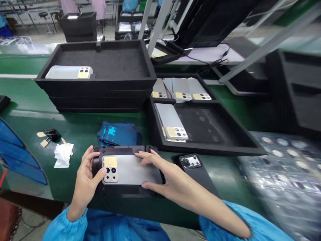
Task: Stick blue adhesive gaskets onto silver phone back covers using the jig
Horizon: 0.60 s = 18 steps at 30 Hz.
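Note:
A silver phone back cover (pixel 135 169) lies face up in a black fixture (pixel 130 191) on the green bench. Its camera block, with a pale yellow patch above the lenses, points left. My left hand (pixel 86 179) grips the left end of the fixture, its thumb on the camera block and its fingers behind the rim. From the right, my right hand (pixel 163 170) spans the cover, fingertips at the far long edge and thumb at the near one. A dark phone part (pixel 192 162) with an exposed camera area lies beside my right wrist.
Behind the fixture lie blue film sheets (pixel 119 133). Stacked black trays (pixel 100 85) and another black tray (pixel 208 147) hold silver covers. Binder clips (pixel 52 134) and a crumpled white tissue (pixel 63 155) lie left. A clear plastic tray (pixel 281 180) sits right, under metal posts (pixel 250 57).

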Motion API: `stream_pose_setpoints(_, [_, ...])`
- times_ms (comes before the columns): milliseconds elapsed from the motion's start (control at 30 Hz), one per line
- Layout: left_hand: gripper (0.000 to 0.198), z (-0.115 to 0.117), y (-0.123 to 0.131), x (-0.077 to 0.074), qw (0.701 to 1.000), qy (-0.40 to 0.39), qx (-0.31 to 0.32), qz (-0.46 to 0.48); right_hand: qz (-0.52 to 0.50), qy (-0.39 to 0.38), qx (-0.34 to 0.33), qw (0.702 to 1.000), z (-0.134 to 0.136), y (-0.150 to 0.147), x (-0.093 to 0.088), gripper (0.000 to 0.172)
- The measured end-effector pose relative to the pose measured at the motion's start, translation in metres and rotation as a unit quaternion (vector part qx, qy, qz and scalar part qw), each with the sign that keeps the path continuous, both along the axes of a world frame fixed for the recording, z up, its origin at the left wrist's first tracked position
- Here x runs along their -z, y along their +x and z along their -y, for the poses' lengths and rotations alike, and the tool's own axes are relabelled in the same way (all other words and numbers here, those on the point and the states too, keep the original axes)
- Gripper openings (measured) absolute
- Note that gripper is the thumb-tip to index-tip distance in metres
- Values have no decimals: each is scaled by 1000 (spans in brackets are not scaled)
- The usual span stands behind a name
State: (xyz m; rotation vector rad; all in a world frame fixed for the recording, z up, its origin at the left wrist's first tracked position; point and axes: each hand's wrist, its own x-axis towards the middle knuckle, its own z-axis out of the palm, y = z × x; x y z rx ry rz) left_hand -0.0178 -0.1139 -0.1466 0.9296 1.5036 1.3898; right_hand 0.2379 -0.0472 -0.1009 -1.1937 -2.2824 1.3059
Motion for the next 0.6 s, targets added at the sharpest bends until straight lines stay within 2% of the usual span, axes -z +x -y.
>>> stream_pose_setpoints(200, [40,-2,-4,3,1000,-10,1,-3,13,-2,-4,1000,-1,-4,-2,38])
stream_pose_setpoints(367, [42,-6,-7,5,1000,-14,-1,8,21,31,-21,999,-4,-4,-1,41])
stream_pose_setpoints(600, [46,-10,-11,2,1000,-22,-9,8,135,123,-141,973,-1,-3,5,64])
